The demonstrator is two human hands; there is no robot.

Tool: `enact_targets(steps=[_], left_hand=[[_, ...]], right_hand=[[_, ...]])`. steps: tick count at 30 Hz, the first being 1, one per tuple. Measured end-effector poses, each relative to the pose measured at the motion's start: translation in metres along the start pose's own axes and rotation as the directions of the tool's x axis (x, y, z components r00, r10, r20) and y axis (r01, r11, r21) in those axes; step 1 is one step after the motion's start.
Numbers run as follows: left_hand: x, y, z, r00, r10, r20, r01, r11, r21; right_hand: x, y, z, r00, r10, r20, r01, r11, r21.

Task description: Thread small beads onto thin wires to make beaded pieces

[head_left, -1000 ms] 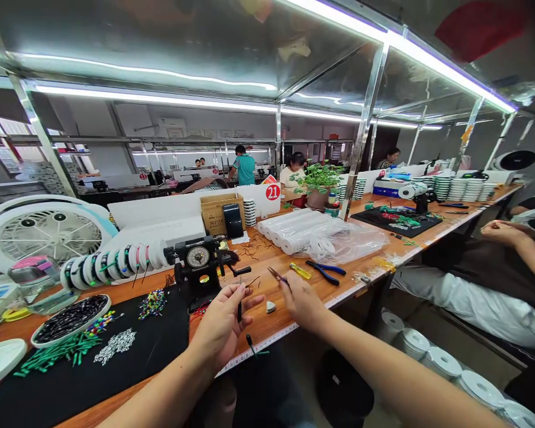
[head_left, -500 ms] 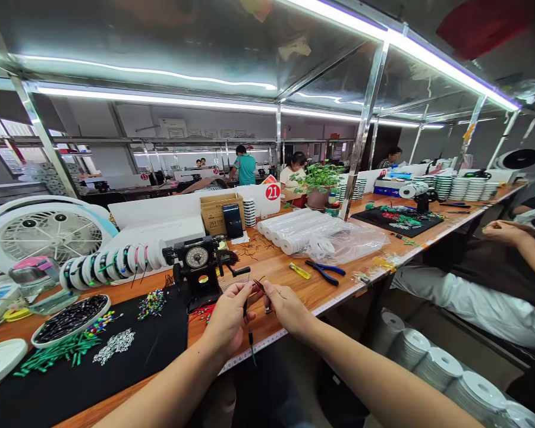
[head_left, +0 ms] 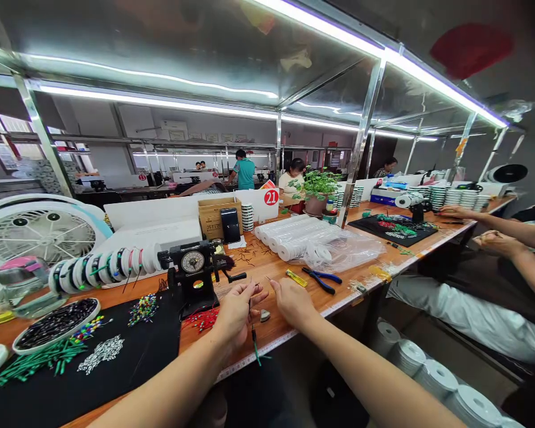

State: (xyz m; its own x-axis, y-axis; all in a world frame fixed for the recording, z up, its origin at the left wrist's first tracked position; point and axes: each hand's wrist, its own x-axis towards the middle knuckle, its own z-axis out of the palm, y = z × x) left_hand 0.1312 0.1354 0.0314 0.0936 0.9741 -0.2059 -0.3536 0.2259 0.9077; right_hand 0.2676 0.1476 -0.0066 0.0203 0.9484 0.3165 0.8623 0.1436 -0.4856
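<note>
My left hand (head_left: 237,312) is closed, finger and thumb pinching a thin dark strand. Below its fingers hangs a dark cord with a small black piece (head_left: 254,336) and green ends (head_left: 258,355), near the table edge. My right hand (head_left: 294,304), a small gap to the right, is also closed; a short thin dark tip shows at its fingertips, too small to name. Between and below the hands lies a small greyish object (head_left: 264,315). Just behind my left hand stands a black hand-cranked machine (head_left: 194,273) with a round dial. Red pieces (head_left: 200,320) lie at its foot.
Blue-handled pliers (head_left: 323,278) and a yellow tool (head_left: 296,277) lie beyond my right hand. Left are a black mat (head_left: 147,362) with beads and green pieces, and a row of spools (head_left: 102,266). Wrapped white rolls (head_left: 289,235) lie behind. A co-worker's hands (head_left: 502,242) are at right.
My hands have drawn slightly apart; their fingertips were together before. The view has shifted a little. At right, the co-worker's one hand now reaches out over the table.
</note>
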Motion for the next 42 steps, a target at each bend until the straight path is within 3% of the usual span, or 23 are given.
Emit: enact_targets(steps=[5,10,14,18,21,25,32,36,42], left_hand=[[-0.002,-0.002,-0.006,1.0,-0.008,-0.029,0.009,1.0,0.028],[-0.007,0.0,-0.009,1.0,0.004,0.009,-0.005,0.999,0.05],[-0.011,0.003,-0.008,1.0,0.005,0.022,-0.007,0.999,0.049],[-0.014,0.009,-0.01,0.998,0.024,0.053,-0.026,0.999,0.041],[-0.012,0.013,-0.011,0.995,0.054,0.084,-0.056,0.998,0.023],[-0.004,0.016,-0.009,0.988,0.094,0.121,-0.095,0.995,0.003],[0.017,0.014,0.0,0.987,0.099,0.123,-0.098,0.995,-0.017],[0.027,0.008,0.0,0.987,0.075,0.142,-0.073,0.997,-0.022],[0.034,0.002,-0.001,0.982,0.065,0.178,-0.063,0.998,-0.016]], right_hand=[[0.016,0.011,-0.003,0.999,0.012,0.034,-0.005,0.979,-0.206],[0.048,0.044,-0.026,0.994,0.096,0.049,-0.082,0.969,-0.231],[0.061,0.059,-0.035,0.985,0.09,0.145,-0.075,0.992,-0.105],[0.046,0.037,-0.028,0.989,-0.017,0.146,-0.013,0.98,0.199],[0.026,0.008,-0.017,0.974,-0.117,0.195,0.003,0.866,0.5],[0.013,-0.016,-0.005,0.948,-0.161,0.276,-0.124,0.612,0.781],[0.027,-0.021,0.016,0.915,-0.024,0.403,-0.384,0.252,0.888],[0.029,-0.025,0.026,0.918,0.061,0.393,-0.397,0.135,0.908],[0.028,-0.027,0.029,0.918,0.138,0.371,-0.383,0.069,0.921]])
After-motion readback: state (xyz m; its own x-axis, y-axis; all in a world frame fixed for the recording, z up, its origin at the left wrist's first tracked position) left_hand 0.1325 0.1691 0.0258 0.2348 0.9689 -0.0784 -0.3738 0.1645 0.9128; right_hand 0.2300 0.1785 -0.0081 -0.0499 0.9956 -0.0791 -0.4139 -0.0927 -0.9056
